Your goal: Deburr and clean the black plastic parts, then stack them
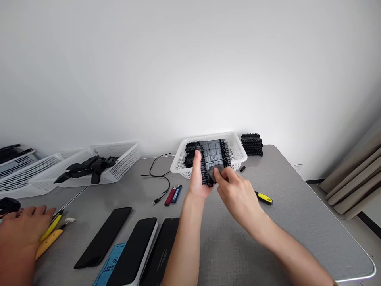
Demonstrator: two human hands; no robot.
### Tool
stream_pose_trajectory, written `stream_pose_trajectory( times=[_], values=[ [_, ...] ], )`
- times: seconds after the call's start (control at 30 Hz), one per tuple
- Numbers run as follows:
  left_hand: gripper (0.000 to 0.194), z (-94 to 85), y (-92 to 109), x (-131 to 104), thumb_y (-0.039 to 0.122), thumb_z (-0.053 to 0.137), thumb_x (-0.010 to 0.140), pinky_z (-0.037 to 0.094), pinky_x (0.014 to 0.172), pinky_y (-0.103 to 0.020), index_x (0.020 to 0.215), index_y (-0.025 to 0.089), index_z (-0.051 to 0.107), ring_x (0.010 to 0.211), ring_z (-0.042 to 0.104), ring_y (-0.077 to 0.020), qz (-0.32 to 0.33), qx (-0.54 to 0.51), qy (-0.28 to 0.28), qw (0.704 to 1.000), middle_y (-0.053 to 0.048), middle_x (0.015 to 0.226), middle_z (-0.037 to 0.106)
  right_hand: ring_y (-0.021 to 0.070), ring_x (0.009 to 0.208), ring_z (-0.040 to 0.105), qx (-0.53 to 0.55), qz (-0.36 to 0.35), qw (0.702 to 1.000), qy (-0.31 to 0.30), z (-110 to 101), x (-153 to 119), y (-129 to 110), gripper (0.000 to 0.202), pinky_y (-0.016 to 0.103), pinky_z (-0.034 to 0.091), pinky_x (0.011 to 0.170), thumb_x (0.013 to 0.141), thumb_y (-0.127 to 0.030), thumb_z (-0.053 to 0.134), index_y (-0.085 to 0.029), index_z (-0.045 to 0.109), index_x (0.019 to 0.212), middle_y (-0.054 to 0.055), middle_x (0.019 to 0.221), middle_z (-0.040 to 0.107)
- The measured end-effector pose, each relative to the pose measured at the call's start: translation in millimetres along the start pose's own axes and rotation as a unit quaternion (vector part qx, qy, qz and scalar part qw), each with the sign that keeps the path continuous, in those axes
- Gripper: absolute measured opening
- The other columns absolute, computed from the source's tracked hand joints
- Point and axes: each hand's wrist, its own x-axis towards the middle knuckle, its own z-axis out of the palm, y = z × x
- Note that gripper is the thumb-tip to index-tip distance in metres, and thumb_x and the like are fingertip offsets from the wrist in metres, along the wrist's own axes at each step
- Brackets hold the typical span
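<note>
My left hand (199, 178) grips a black plastic panel (213, 150) from its left side, thumb pointing up along the edge. The panel has a smooth, gridded middle and rows of teeth down both sides. It is held up tilted in front of a white basket. My right hand (236, 190) is closed, its fingers pressing a dark grey cloth-like pad (212, 173) against the panel's lower part. The pad's exact kind I cannot make out. Similar black toothed pieces (190, 155) lie in the white basket (179, 159), partly hidden behind the panel.
A stack of black toothed pieces (251, 144) stands right of the basket. A yellow-black tool handle (264, 198) lies near my right wrist. Phones (104, 234), a cable (169, 184) and a basket of black parts (129, 163) are leftward. Another person's hand (28, 226) rests far left by yellow tools.
</note>
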Motion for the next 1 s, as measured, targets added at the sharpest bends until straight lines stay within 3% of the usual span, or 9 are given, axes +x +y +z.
stream_pose_trajectory(
  times=[0.1,0.27,0.37,0.47,0.53,0.67,0.73,0.87,1.0],
  values=[
    [0.052,-3.4,6.4,0.5,0.062,0.051,0.090,0.056,0.085,-0.032,0.095,0.017,0.076,0.096,0.072,-0.0241,0.006,-0.007,0.021,1.000,-0.007,0.090,0.077,0.0181,0.077,0.062,0.016,-0.018,1.000,-0.019,-0.7,-1.0,-3.9,0.041,0.026,0.038,0.050,0.090,-0.007,0.051,-0.014,0.063,0.129,0.008,0.095,0.063],
    [0.053,-9.4,4.1,3.9,0.062,0.052,0.090,0.057,0.085,-0.034,0.098,0.016,0.076,0.099,0.071,-0.0268,-0.043,0.009,-0.003,0.999,-0.010,0.095,0.078,0.0135,0.062,0.056,0.113,0.033,0.993,-0.014,-2.5,2.0,3.9,0.026,0.026,0.039,0.054,0.086,-0.005,0.051,-0.017,0.074,0.089,0.004,0.084,0.060],
    [0.052,-12.6,-0.8,8.6,0.062,0.056,0.088,0.055,0.091,-0.035,0.106,0.017,0.075,0.105,0.070,-0.0279,-0.041,0.018,-0.023,0.999,-0.010,0.103,0.077,0.0135,0.065,0.058,0.229,0.080,0.968,0.063,-10.3,3.9,12.4,0.027,0.026,0.045,0.061,0.085,-0.006,0.051,-0.017,0.076,0.088,0.004,0.083,0.062],
    [0.054,-14.8,-5.0,11.4,0.063,0.058,0.086,0.051,0.099,-0.037,0.112,0.018,0.073,0.114,0.067,-0.0287,-0.042,0.034,-0.034,0.998,-0.010,0.111,0.076,0.0148,0.074,0.061,0.315,0.127,0.923,0.180,-19.1,5.9,19.1,0.030,0.027,0.049,0.067,0.090,-0.011,0.050,-0.016,0.075,0.105,0.005,0.089,0.063],
    [0.055,-15.2,-8.3,10.9,0.062,0.058,0.086,0.047,0.105,-0.038,0.117,0.019,0.072,0.121,0.063,-0.0292,-0.057,0.050,-0.061,0.995,-0.010,0.117,0.074,0.0153,0.078,0.061,0.340,0.146,0.903,0.216,-20.2,8.2,21.0,0.032,0.028,0.050,0.070,0.093,-0.014,0.049,-0.016,0.074,0.113,0.006,0.093,0.063],
    [0.057,-14.9,-17.1,7.1,0.062,0.059,0.086,0.039,0.113,-0.041,0.122,0.019,0.070,0.131,0.056,-0.0302,-0.095,0.086,-0.156,0.979,-0.011,0.125,0.071,0.0153,0.081,0.060,0.354,0.153,0.897,0.213,-10.2,13.5,18.5,0.034,0.029,0.051,0.073,0.095,-0.016,0.048,-0.017,0.072,0.120,0.006,0.093,0.062],
    [0.058,-15.3,-20.6,5.9,0.063,0.061,0.085,0.037,0.115,-0.042,0.122,0.019,0.070,0.132,0.055,-0.0304,-0.092,0.104,-0.173,0.975,-0.011,0.126,0.071,0.0152,0.081,0.060,0.354,0.146,0.899,0.212,-4.0,15.0,15.7,0.035,0.029,0.050,0.073,0.095,-0.016,0.048,-0.016,0.070,0.122,0.006,0.093,0.062],
    [0.057,-14.8,-20.4,4.6,0.062,0.065,0.083,0.039,0.113,-0.039,0.122,0.021,0.070,0.130,0.056,-0.0292,-0.070,0.130,-0.148,0.978,-0.009,0.122,0.072,0.0152,0.078,0.058,0.343,0.108,0.912,0.196,1.7,14.1,11.4,0.037,0.027,0.049,0.069,0.096,-0.015,0.046,-0.014,0.068,0.126,0.007,0.093,0.061],
    [0.062,-12.2,-13.3,4.7,0.066,0.063,0.081,0.047,0.104,-0.038,0.115,0.015,0.073,0.121,0.062,-0.0307,-0.066,0.095,-0.113,0.987,-0.011,0.108,0.076,0.0141,0.069,0.054,0.310,0.055,0.941,0.122,2.0,9.7,6.9,0.038,0.026,0.046,0.063,0.096,-0.013,0.043,-0.013,0.067,0.126,0.006,0.089,0.057]
  ],
)
